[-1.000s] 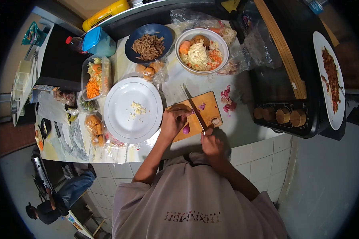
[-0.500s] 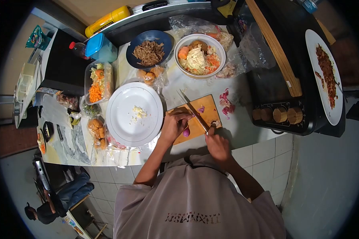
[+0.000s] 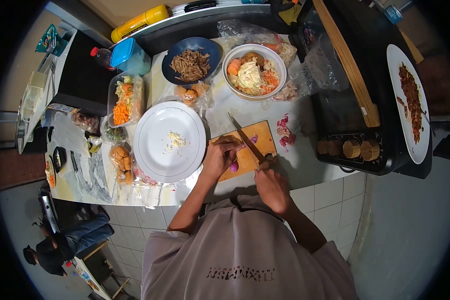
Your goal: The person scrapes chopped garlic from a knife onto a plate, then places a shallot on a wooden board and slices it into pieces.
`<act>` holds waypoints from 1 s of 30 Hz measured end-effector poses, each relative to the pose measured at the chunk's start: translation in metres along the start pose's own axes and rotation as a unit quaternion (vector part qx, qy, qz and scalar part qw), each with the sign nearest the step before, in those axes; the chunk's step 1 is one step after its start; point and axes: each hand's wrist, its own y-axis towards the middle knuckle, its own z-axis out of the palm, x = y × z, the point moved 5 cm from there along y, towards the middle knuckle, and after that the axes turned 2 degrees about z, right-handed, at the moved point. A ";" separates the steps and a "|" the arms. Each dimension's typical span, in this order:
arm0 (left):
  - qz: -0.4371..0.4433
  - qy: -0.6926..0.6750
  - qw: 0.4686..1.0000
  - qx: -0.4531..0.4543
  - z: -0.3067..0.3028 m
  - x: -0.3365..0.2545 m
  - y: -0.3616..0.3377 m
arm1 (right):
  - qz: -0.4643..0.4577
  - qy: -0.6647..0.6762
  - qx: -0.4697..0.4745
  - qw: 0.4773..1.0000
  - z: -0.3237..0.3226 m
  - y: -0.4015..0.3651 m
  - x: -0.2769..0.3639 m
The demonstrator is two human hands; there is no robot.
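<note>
1. Your hands work over the wooden cutting board (image 3: 263,131): your left hand (image 3: 220,156) is curled, fingertips pinching a small purple onion (image 3: 233,166) at the board's near left edge.
2. Your right hand (image 3: 271,186) is closed around the handle of a knife (image 3: 245,138) at the board's near right corner. The blade runs diagonally across the board, its tip pointing to the far left corner.
3. One purple scrap (image 3: 253,138) lies on the board, just right of the blade.
4. Purple peelings (image 3: 285,129) sit on the tabletop (image 3: 305,162), just right of the board.
5. Left of the board, and touching it, a white plate (image 3: 152,155) carries a little heap of pale chopped bits (image 3: 173,140).
6. Beyond the board stand a white bowl (image 3: 281,67) of mixed vegetables and, to its left, a dark blue bowl (image 3: 177,50) of brown strips.
7. Well right of the board, a black stove (image 3: 345,112) has a wooden plank (image 3: 350,65) lying across it.
8. At the board's far left, past the plate, a clear tub (image 3: 135,100) holds shredded carrot and greens.
</note>
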 end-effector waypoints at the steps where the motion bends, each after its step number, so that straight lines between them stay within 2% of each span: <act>1: -0.002 -0.001 1.000 0.001 0.001 0.000 -0.001 | 0.005 0.009 0.005 1.000 -0.002 -0.002 0.002; 11: 0.020 -0.014 1.000 -0.005 0.000 -0.001 0.002 | 0.021 0.025 0.015 0.999 0.007 -0.006 0.005; 15: 0.011 -0.020 1.000 -0.010 -0.002 -0.003 0.002 | 0.044 0.012 0.015 0.999 0.036 -0.007 -0.001; 17: 0.000 -0.020 1.000 -0.008 0.000 -0.001 -0.001 | -0.015 -0.137 -0.198 0.970 0.054 -0.017 -0.002; 18: -0.006 -0.018 1.000 -0.009 -0.001 0.000 0.000 | -0.019 -0.137 -0.199 0.970 0.058 -0.016 -0.004; 20: 0.003 -0.008 1.000 -0.009 -0.004 -0.001 0.000 | -0.043 -0.234 -0.308 0.921 0.059 -0.020 -0.002; 21: 0.013 -0.003 1.000 -0.004 -0.002 -0.003 -0.001 | -0.040 -0.235 -0.308 0.921 0.061 -0.020 -0.002; 23: 0.033 -0.008 0.999 -0.008 0.000 0.001 0.001 | 0.023 -0.160 -0.189 0.968 0.070 -0.009 -0.016; 27: 0.018 -0.009 1.000 -0.003 -0.002 -0.003 0.001 | 0.020 -0.126 -0.125 0.984 0.059 -0.003 -0.025; 29: 0.011 -0.001 1.000 -0.002 -0.003 -0.003 0.001 | 0.049 -0.020 0.002 0.999 0.056 0.007 -0.035; 30: 0.013 -0.007 1.000 -0.004 -0.002 -0.001 0.001 | 0.048 -0.021 0.000 0.999 0.047 0.008 -0.036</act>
